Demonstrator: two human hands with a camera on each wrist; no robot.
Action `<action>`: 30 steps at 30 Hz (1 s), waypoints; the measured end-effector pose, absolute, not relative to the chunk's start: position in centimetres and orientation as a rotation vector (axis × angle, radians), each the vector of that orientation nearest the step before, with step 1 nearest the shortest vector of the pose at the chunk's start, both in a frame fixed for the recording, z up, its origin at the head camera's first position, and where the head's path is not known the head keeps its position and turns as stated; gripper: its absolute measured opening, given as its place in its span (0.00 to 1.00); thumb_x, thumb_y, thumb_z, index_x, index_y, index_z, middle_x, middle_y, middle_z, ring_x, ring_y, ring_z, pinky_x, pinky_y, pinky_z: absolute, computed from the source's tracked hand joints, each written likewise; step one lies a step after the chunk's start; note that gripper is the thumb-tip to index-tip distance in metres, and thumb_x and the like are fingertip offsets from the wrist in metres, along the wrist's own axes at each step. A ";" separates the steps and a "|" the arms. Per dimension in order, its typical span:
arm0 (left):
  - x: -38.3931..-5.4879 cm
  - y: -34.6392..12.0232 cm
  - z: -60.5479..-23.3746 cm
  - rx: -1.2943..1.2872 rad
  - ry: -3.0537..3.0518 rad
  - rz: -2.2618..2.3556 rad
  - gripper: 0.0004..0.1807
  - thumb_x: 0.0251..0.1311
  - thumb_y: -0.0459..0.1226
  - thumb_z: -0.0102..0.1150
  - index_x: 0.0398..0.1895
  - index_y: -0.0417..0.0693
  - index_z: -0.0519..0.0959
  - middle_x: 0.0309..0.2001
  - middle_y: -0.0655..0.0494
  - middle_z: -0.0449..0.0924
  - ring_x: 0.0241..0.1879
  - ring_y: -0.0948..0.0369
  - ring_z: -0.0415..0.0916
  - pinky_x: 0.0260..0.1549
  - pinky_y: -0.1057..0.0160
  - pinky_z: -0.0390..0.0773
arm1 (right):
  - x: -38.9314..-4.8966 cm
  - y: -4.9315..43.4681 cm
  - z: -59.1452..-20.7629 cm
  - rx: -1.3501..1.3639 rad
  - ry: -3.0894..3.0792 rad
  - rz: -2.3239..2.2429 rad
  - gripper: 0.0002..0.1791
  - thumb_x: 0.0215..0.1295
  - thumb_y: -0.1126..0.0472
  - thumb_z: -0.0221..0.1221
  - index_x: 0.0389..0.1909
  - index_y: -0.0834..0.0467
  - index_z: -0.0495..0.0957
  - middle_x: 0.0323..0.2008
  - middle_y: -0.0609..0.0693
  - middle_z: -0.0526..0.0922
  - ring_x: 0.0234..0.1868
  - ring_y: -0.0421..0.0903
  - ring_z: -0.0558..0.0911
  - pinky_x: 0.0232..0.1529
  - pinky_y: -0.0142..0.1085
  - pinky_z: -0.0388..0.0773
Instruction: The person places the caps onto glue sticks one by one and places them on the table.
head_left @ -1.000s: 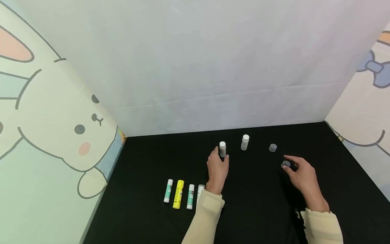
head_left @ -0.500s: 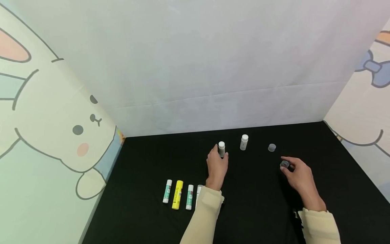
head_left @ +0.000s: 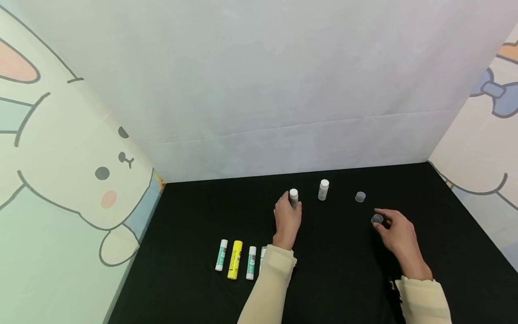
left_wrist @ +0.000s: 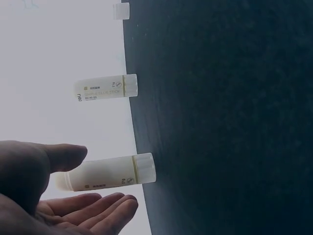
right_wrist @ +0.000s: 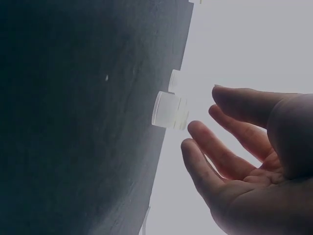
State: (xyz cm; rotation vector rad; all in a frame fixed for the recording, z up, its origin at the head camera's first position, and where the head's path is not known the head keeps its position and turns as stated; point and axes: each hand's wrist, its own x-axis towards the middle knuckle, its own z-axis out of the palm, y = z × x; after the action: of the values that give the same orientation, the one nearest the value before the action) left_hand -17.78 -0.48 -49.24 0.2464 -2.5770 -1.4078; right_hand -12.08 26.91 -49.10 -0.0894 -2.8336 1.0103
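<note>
A white glue stick (head_left: 293,198) stands upright on the black table, my left hand (head_left: 288,220) around it. The left wrist view shows slim gaps between this glue stick (left_wrist: 105,174) and my thumb (left_wrist: 68,155) and extended fingers. To its right stands a second white glue stick (head_left: 323,191), out of my hands. My right hand (head_left: 398,236) is beside a small clear cap (head_left: 377,218) on the table. In the right wrist view the thumb and spread fingers (right_wrist: 222,156) are apart from this cap (right_wrist: 167,110). Another clear cap (head_left: 360,197) sits just behind it.
At the front left, a green-and-white glue stick (head_left: 221,255), a yellow one (head_left: 234,259) and another green-and-white one (head_left: 251,263) lie in a row. My left sleeve (head_left: 269,283) partly hides a further white tube (head_left: 262,253). A pale curtain (head_left: 259,135) closes off the back.
My right thumb has drawn back from the near cap, so more of the cap shows. My left hand stays around the glue stick. The whole view has shifted slightly.
</note>
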 end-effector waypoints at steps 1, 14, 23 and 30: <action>-17.8 -0.5 -49.3 0.238 -2.575 -1.404 0.25 0.69 0.31 0.68 0.66 0.32 0.77 0.61 0.36 0.82 0.61 0.44 0.82 0.59 0.45 0.82 | -12.1 26.9 -49.1 -0.091 -2.836 1.011 0.22 0.69 0.70 0.63 0.63 0.70 0.78 0.62 0.77 0.72 0.55 0.76 0.78 0.50 0.69 0.74; -18.3 -0.4 -49.9 0.206 -2.553 -1.394 0.12 0.70 0.30 0.67 0.54 0.36 0.83 0.50 0.42 0.88 0.49 0.49 0.87 0.49 0.50 0.87 | -12.8 27.4 -49.1 -0.094 -2.905 0.993 0.18 0.67 0.73 0.65 0.56 0.73 0.81 0.52 0.75 0.80 0.45 0.66 0.81 0.44 0.61 0.77; -18.4 -0.5 -50.0 0.214 -2.556 -1.383 0.10 0.71 0.30 0.66 0.52 0.37 0.84 0.47 0.43 0.89 0.46 0.50 0.88 0.46 0.51 0.87 | -13.3 27.5 -49.3 -0.100 -2.867 0.958 0.14 0.63 0.75 0.66 0.49 0.71 0.84 0.41 0.70 0.85 0.36 0.59 0.83 0.34 0.46 0.76; -18.3 -0.5 -49.9 0.224 -2.564 -1.371 0.07 0.70 0.30 0.66 0.49 0.38 0.85 0.44 0.45 0.89 0.42 0.52 0.88 0.43 0.52 0.87 | -13.3 27.5 -49.3 -0.134 -2.865 0.969 0.10 0.65 0.73 0.66 0.47 0.70 0.84 0.39 0.69 0.85 0.35 0.58 0.81 0.32 0.43 0.73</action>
State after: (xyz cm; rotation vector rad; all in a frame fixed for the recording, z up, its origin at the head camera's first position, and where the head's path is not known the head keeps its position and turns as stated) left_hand -18.27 -0.54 -49.89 0.2235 -2.5643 -1.3707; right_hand -13.31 27.54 -49.26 -0.1345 -2.8653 0.9693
